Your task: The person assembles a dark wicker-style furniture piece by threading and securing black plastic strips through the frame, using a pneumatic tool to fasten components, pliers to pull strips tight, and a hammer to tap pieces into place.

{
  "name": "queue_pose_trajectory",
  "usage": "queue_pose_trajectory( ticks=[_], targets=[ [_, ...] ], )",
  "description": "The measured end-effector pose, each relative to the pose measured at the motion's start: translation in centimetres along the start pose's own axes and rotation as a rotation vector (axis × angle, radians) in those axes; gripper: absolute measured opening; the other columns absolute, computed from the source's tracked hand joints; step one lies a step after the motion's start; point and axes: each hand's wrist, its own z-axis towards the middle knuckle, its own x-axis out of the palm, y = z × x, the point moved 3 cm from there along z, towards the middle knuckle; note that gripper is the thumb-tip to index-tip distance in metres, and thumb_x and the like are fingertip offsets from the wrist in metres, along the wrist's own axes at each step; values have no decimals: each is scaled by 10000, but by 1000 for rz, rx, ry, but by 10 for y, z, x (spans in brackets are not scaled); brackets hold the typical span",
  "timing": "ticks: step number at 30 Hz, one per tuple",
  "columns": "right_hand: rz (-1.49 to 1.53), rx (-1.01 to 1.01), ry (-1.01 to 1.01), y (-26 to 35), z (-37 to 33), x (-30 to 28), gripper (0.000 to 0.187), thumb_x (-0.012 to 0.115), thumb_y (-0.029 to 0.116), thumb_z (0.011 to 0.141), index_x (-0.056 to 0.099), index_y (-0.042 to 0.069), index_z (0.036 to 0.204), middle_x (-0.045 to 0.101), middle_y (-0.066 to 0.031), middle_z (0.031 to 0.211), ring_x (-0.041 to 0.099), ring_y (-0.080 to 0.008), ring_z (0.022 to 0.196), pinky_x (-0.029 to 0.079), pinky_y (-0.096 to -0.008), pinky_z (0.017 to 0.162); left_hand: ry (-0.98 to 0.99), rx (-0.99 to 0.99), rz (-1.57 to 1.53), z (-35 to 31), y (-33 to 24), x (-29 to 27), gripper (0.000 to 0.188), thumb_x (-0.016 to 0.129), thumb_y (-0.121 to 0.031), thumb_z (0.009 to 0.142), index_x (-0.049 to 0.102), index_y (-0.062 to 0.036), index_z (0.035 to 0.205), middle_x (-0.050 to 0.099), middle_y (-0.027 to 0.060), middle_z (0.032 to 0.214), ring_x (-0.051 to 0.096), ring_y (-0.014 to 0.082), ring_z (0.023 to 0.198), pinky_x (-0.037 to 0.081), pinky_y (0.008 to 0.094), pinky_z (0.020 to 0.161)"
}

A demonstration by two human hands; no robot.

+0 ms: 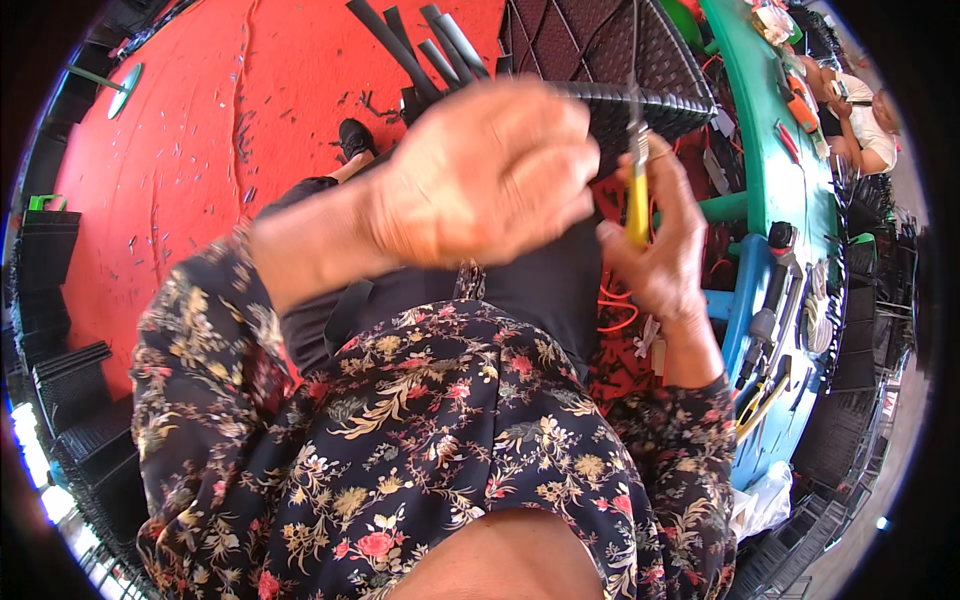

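My left hand [490, 170] is raised close to the camera, its fingers curled over the near edge of a black plastic mesh panel [600, 60]. My right hand [660, 240] grips a yellow-handled cutting tool [637, 190], whose metal tip points up against the panel's edge. The panel lies tilted over my lap, above my dark trousers. My floral sleeves fill the lower part of the view.
A red floor [200, 150] strewn with small black offcuts spreads to the left. Black strips [420, 40] lie at the top. Stacked black crates [50, 290] stand on the left. A green-blue workbench [790, 200] with hand tools runs along the right; another person [865, 120] sits at its far end.
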Motion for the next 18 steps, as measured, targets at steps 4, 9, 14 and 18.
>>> queue_pose_trajectory(
  ticks=[4,9,14,18],
  targets=[
    [-388,-164,-50,3,30,-19,689,794,154,608,522,31,1229,598,-124,1047,603,-283,913,505,-373,834,-34,-736,113,17,33,-29,290,748,-104,753,596,14,970,622,107,858,619,205,768,500,294,699],
    [-543,-499,51,11,55,-25,673,839,254,580,556,61,1159,588,-96,979,589,-300,915,487,-396,810,68,-972,-160,-44,39,-25,378,766,-66,740,614,-5,1080,614,73,961,618,160,847,494,272,768],
    [-638,-595,141,11,62,-18,646,837,235,566,555,54,1119,556,-92,916,576,-288,867,484,-401,779,94,-762,-175,-43,28,-23,213,718,-4,769,680,-30,977,591,34,912,587,109,810,469,234,738],
    [-646,-648,149,13,65,-15,652,835,209,555,552,50,1121,540,-92,896,570,-281,857,480,-398,765,122,-653,-80,-45,21,-26,253,713,35,720,698,-67,951,567,31,893,563,172,818,458,284,733]
  ],
)
